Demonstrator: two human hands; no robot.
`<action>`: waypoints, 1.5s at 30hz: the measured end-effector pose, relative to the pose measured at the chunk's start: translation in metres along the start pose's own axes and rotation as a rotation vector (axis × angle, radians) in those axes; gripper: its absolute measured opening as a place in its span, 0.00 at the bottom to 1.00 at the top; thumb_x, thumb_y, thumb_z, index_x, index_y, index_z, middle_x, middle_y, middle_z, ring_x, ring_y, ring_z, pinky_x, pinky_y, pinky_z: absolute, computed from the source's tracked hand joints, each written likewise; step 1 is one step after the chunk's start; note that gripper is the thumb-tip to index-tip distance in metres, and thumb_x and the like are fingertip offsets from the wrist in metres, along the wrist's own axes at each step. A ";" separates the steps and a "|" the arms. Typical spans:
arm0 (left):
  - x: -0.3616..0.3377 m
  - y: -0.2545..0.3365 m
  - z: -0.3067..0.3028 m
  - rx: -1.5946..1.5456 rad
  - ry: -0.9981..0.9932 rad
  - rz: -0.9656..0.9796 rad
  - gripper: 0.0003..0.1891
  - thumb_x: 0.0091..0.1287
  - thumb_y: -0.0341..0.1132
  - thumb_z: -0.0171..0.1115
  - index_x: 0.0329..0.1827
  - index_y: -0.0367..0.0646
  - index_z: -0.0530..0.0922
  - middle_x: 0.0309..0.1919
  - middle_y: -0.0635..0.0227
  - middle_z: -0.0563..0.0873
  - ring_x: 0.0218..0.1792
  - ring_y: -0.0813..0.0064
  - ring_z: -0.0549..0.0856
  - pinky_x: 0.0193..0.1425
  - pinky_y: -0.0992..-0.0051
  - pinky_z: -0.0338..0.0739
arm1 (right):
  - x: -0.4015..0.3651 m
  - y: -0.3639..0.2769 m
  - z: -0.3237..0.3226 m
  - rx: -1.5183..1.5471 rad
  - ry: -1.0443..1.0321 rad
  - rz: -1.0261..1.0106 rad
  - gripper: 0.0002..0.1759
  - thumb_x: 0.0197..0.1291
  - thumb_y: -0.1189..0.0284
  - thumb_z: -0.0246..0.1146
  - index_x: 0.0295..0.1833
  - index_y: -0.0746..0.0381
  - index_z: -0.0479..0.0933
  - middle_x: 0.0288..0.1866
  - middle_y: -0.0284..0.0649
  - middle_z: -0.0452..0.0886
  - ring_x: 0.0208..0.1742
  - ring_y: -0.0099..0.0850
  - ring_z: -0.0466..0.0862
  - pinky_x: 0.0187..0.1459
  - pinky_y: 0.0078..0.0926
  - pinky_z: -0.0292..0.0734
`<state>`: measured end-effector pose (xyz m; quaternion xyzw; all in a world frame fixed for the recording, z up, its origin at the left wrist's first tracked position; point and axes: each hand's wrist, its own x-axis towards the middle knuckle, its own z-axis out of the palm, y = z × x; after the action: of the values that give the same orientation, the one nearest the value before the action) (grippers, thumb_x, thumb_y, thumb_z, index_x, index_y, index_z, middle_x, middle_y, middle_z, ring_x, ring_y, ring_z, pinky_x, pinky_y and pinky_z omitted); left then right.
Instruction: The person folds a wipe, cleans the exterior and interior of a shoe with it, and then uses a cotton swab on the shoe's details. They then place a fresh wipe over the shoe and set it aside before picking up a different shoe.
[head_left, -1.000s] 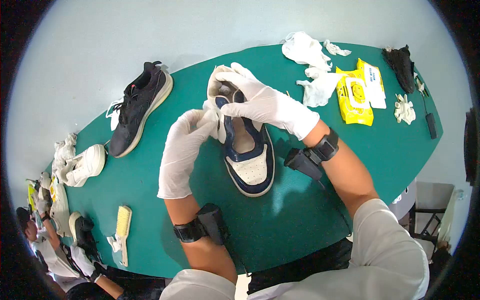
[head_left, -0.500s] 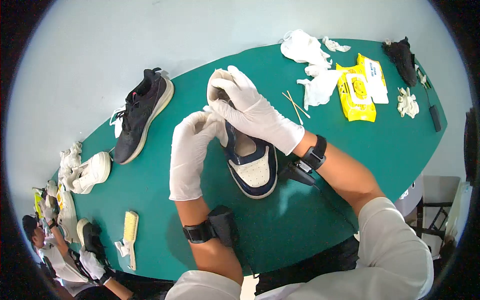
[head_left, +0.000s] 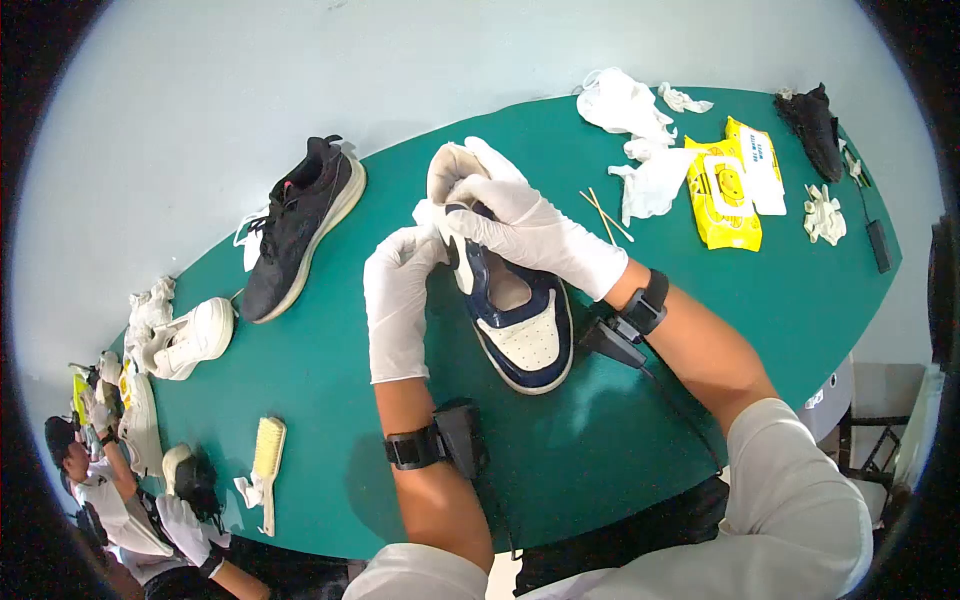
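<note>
A navy and white shoe (head_left: 528, 335) lies on the green table (head_left: 600, 450), toe toward me, with no laces showing. Gloved in white, my right hand (head_left: 520, 215) grips the shoe's collar from the right, thumb and fingers closed around it near the heel. My left hand (head_left: 402, 275), also gloved, is closed at the left side of the heel; its fingertips press against the shoe, and whether they pinch a cloth there is hard to tell.
Black sneaker (head_left: 305, 230) and white shoe (head_left: 195, 338) at left; brush (head_left: 266, 465) at lower left. Cotton swabs (head_left: 606, 215), white cloths (head_left: 650, 185), yellow wipes pack (head_left: 722, 200), crumpled glove (head_left: 824, 216) and black shoe (head_left: 812, 130) at right. A co-worker (head_left: 120, 500) handles a shoe at far left.
The view has shifted slightly, moving the scene to the right. My right fingers have moved lower on the collar, and more of the heel opening shows.
</note>
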<state>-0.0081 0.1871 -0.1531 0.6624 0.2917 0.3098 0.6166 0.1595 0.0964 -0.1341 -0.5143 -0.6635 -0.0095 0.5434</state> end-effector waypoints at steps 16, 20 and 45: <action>-0.010 0.027 -0.016 -0.025 -0.077 -0.079 0.07 0.71 0.33 0.65 0.45 0.39 0.84 0.38 0.73 0.87 0.38 0.84 0.84 0.47 0.81 0.79 | 0.015 -0.036 -0.025 0.555 -0.277 0.357 0.23 0.62 0.58 0.72 0.31 0.64 0.69 0.45 0.37 0.69 0.48 0.30 0.68 0.53 0.28 0.68; -0.001 0.011 -0.016 -0.171 0.044 0.003 0.07 0.73 0.33 0.64 0.46 0.39 0.83 0.40 0.72 0.87 0.41 0.84 0.84 0.48 0.81 0.79 | 0.006 -0.021 -0.024 0.401 -0.375 0.405 0.22 0.65 0.58 0.70 0.31 0.64 0.70 0.81 0.43 0.58 0.53 0.25 0.69 0.56 0.27 0.70; 0.000 0.024 -0.037 0.001 0.120 0.089 0.08 0.73 0.26 0.59 0.49 0.33 0.83 0.39 0.72 0.86 0.39 0.84 0.80 0.46 0.82 0.74 | 0.002 -0.031 -0.012 0.604 -0.428 0.437 0.16 0.61 0.68 0.67 0.28 0.66 0.71 0.61 0.41 0.74 0.55 0.29 0.75 0.57 0.26 0.71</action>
<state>-0.0363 0.2086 -0.1276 0.6554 0.2985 0.3758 0.5832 0.1465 0.0767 -0.1107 -0.4511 -0.6097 0.4074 0.5088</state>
